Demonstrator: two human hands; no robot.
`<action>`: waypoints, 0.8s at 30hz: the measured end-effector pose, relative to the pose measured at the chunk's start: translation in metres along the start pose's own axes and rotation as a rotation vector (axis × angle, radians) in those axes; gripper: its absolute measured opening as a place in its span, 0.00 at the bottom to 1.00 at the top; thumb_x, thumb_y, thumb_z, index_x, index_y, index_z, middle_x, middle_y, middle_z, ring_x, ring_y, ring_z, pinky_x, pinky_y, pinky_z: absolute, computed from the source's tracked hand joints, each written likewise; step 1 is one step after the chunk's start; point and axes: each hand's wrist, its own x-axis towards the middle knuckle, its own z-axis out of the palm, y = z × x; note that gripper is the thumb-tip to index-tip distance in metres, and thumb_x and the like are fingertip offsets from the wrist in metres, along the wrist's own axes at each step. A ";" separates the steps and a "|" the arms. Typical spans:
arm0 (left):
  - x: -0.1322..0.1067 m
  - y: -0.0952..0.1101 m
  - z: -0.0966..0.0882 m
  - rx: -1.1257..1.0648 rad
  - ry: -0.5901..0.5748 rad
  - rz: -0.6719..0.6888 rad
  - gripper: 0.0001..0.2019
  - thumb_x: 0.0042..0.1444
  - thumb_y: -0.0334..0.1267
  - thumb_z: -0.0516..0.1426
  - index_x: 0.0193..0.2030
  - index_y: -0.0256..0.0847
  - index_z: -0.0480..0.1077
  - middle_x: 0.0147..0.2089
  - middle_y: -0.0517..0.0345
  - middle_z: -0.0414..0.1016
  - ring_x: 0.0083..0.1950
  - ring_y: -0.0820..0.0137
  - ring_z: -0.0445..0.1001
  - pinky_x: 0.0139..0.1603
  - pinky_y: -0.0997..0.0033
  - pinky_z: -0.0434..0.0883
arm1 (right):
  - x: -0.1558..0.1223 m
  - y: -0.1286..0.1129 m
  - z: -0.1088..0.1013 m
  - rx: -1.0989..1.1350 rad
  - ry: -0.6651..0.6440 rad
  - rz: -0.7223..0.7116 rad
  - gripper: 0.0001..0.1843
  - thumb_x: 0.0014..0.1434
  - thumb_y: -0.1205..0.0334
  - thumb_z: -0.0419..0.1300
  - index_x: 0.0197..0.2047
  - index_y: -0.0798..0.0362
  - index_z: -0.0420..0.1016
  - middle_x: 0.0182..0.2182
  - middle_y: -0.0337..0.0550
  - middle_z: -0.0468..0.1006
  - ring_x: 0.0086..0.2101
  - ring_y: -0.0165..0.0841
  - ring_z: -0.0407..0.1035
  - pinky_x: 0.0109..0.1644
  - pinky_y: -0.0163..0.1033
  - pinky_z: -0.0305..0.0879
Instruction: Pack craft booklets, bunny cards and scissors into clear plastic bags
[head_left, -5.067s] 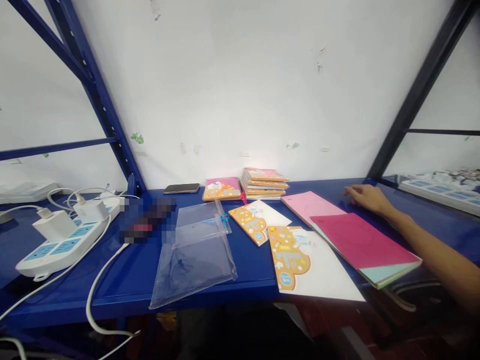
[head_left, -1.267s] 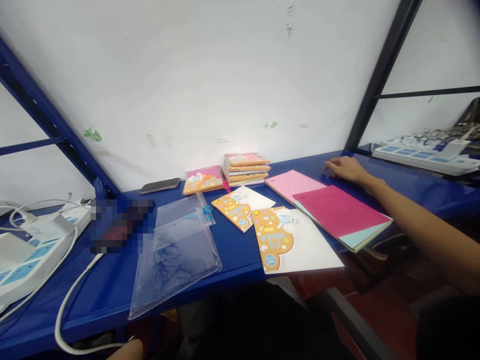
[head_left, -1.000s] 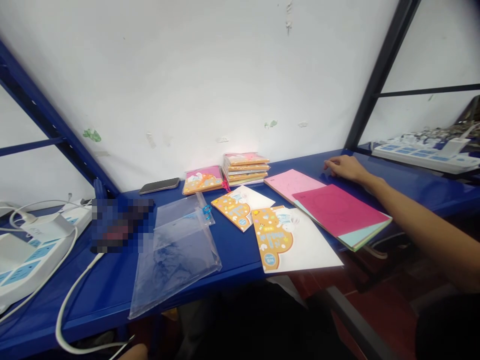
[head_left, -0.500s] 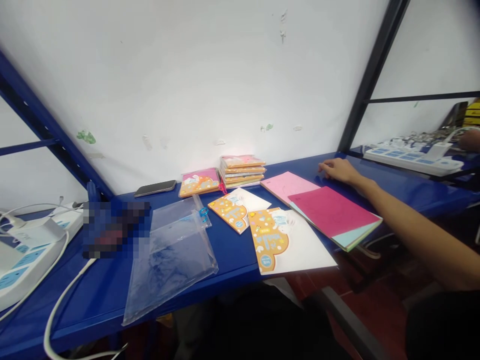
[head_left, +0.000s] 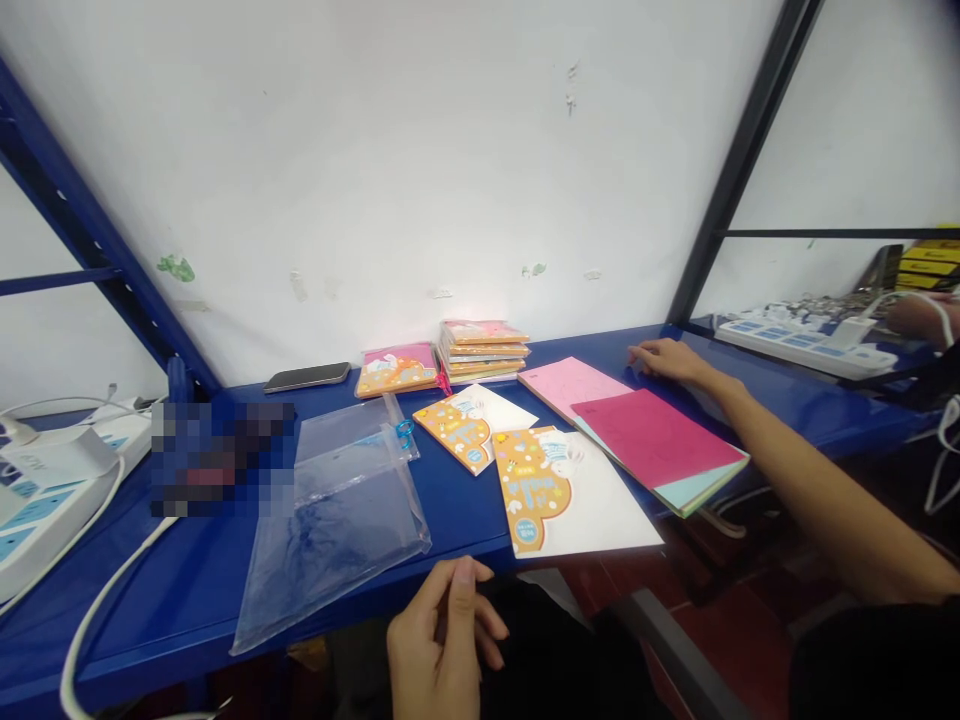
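Though illegible, blue lettering (head_left: 531,487) on the nearer orange-and-white booklet (head_left: 581,505).

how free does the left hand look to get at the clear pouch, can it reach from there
Probably yes: the left hand is close to the clear pouch, with only the edge of the blue table visibly between them.

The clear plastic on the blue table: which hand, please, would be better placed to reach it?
Probably the left hand: it looks free and is nearer the clear plastic, while the right hand rests beyond the pink book.
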 end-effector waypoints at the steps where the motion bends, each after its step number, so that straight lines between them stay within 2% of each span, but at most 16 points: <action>1: 0.000 -0.003 0.003 0.017 -0.029 -0.007 0.28 0.60 0.64 0.57 0.31 0.38 0.78 0.20 0.58 0.74 0.18 0.72 0.69 0.20 0.75 0.63 | -0.005 -0.001 -0.002 0.013 -0.017 0.012 0.27 0.74 0.44 0.49 0.45 0.58 0.78 0.38 0.49 0.81 0.36 0.36 0.76 0.43 0.43 0.73; 3: 0.001 -0.009 0.005 0.068 -0.075 -0.003 0.31 0.61 0.66 0.55 0.28 0.37 0.77 0.20 0.56 0.75 0.18 0.72 0.68 0.23 0.73 0.64 | -0.023 -0.002 -0.006 0.035 -0.050 0.046 0.39 0.74 0.39 0.36 0.37 0.58 0.79 0.32 0.56 0.82 0.31 0.38 0.75 0.37 0.42 0.71; 5: 0.001 -0.016 0.005 0.103 -0.099 -0.009 0.32 0.61 0.67 0.54 0.28 0.36 0.78 0.21 0.55 0.75 0.19 0.71 0.68 0.24 0.72 0.65 | -0.050 -0.003 -0.008 0.042 -0.073 0.081 0.45 0.70 0.32 0.33 0.35 0.58 0.79 0.30 0.59 0.82 0.28 0.42 0.74 0.33 0.45 0.69; 7: 0.003 -0.020 0.004 0.080 -0.137 -0.063 0.34 0.60 0.68 0.53 0.30 0.35 0.78 0.22 0.54 0.75 0.19 0.71 0.69 0.23 0.73 0.63 | -0.081 -0.004 -0.008 0.036 -0.079 0.085 0.46 0.65 0.25 0.36 0.37 0.55 0.80 0.31 0.57 0.82 0.29 0.45 0.75 0.33 0.47 0.69; 10: 0.005 -0.026 0.006 -0.038 -0.260 -0.210 0.36 0.57 0.70 0.54 0.38 0.32 0.79 0.24 0.52 0.77 0.18 0.71 0.70 0.19 0.76 0.55 | -0.120 -0.009 -0.004 -0.035 -0.064 0.095 0.42 0.55 0.19 0.49 0.39 0.50 0.80 0.36 0.54 0.83 0.35 0.52 0.76 0.39 0.53 0.69; 13: 0.001 -0.036 0.017 -0.138 -0.405 -0.306 0.37 0.55 0.70 0.55 0.47 0.31 0.77 0.26 0.51 0.78 0.18 0.71 0.71 0.17 0.77 0.50 | -0.142 -0.016 0.000 -0.149 -0.061 0.121 0.41 0.49 0.17 0.54 0.40 0.48 0.78 0.34 0.52 0.83 0.36 0.54 0.76 0.40 0.56 0.68; 15: -0.007 -0.043 0.031 -0.138 -0.484 -0.336 0.35 0.55 0.66 0.57 0.49 0.31 0.76 0.27 0.51 0.78 0.18 0.73 0.70 0.18 0.77 0.51 | -0.147 -0.017 0.001 -0.154 -0.077 0.092 0.39 0.50 0.19 0.56 0.41 0.48 0.77 0.34 0.50 0.83 0.36 0.52 0.77 0.40 0.53 0.68; 17: -0.017 -0.047 0.054 -0.146 -0.602 -0.405 0.33 0.55 0.60 0.59 0.53 0.31 0.75 0.27 0.52 0.78 0.19 0.74 0.67 0.20 0.76 0.57 | -0.149 -0.016 0.003 -0.115 -0.088 0.047 0.37 0.51 0.21 0.57 0.41 0.48 0.76 0.34 0.49 0.83 0.36 0.50 0.77 0.40 0.51 0.68; 19: -0.026 -0.043 0.081 -0.216 -0.757 -0.434 0.38 0.54 0.58 0.60 0.63 0.29 0.68 0.34 0.47 0.82 0.20 0.74 0.69 0.22 0.76 0.60 | -0.150 -0.012 0.004 -0.101 -0.096 0.028 0.37 0.52 0.22 0.57 0.41 0.48 0.75 0.34 0.49 0.83 0.35 0.49 0.77 0.40 0.50 0.68; 21: -0.031 -0.032 0.110 -0.278 -0.909 -0.434 0.45 0.55 0.59 0.58 0.72 0.30 0.58 0.44 0.40 0.83 0.21 0.73 0.72 0.21 0.76 0.59 | -0.153 -0.009 0.005 -0.108 -0.093 0.037 0.36 0.52 0.22 0.57 0.41 0.48 0.75 0.33 0.48 0.83 0.35 0.49 0.77 0.40 0.50 0.67; 23: -0.032 -0.019 0.136 -0.375 -0.993 -0.433 0.51 0.54 0.65 0.55 0.75 0.27 0.51 0.47 0.35 0.82 0.19 0.73 0.72 0.18 0.77 0.56 | -0.159 -0.007 0.006 -0.111 -0.082 0.052 0.36 0.52 0.21 0.57 0.40 0.47 0.75 0.33 0.48 0.83 0.35 0.50 0.77 0.41 0.51 0.68; 24: -0.032 -0.013 0.148 -0.426 -0.996 -0.411 0.52 0.54 0.67 0.54 0.75 0.29 0.50 0.48 0.34 0.82 0.18 0.74 0.72 0.17 0.77 0.56 | -0.163 -0.007 0.007 -0.112 -0.073 0.059 0.35 0.52 0.21 0.57 0.39 0.46 0.75 0.33 0.48 0.83 0.35 0.51 0.78 0.42 0.52 0.68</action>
